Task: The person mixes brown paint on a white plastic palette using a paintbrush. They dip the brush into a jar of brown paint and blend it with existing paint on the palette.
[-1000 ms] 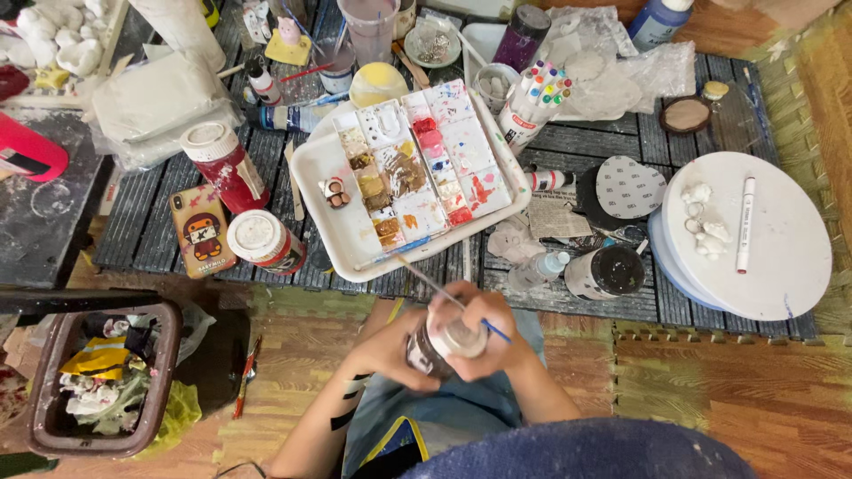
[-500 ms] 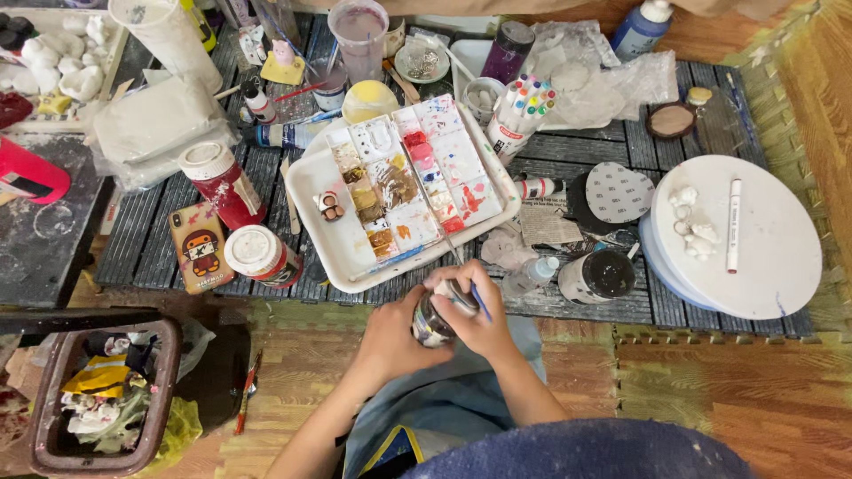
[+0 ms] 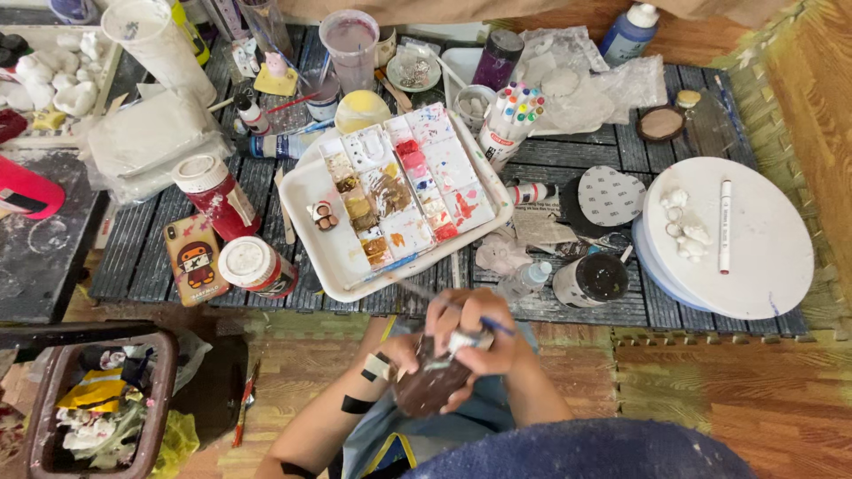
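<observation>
Fingers (image 3: 461, 312) grip a brown figurine (image 3: 430, 381) beside slatted table (image 3: 133, 257).

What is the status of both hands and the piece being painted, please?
Left hand grips brown figurine. Right hand holds brush on it. Paint tray ahead, nothing blocking.

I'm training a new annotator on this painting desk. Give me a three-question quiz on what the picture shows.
1. True or false: the right hand holds a brush.
2. What lies on the round white board? A) marker B) phone C) scissors
3. What does the left hand hold?

Key: 1 true; 2 A, the marker; 3 a small dark brown figure.
</observation>
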